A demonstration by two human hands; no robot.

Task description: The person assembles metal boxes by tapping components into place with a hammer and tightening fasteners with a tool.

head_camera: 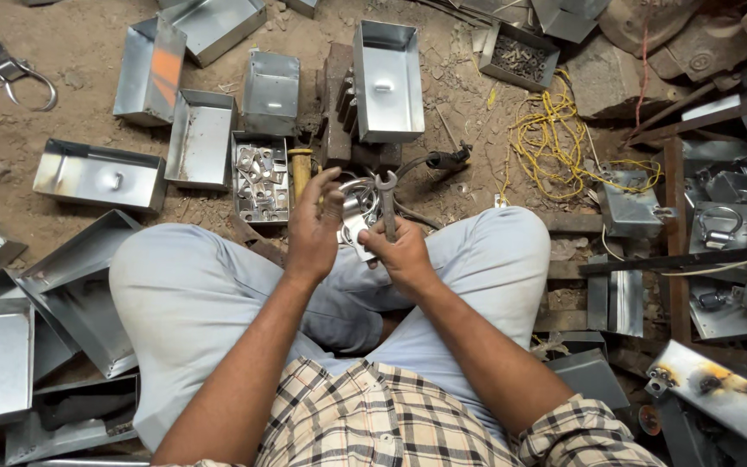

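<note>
Here, right hand (404, 251) clasps wrench (387, 201); left hand (313, 227) pinches half-hidden metal bracket (356, 216); steel trays (201, 138) crowd dirt floor (62, 95).

The person wears a short-sleeved checked shirt (373, 419) in cream, black and brown, its sleeves ending above the elbows on the left and right, and pale blue-grey trousers (192, 294) creased over both knees, while the forearms and both hands are bare, without gloves.
</note>
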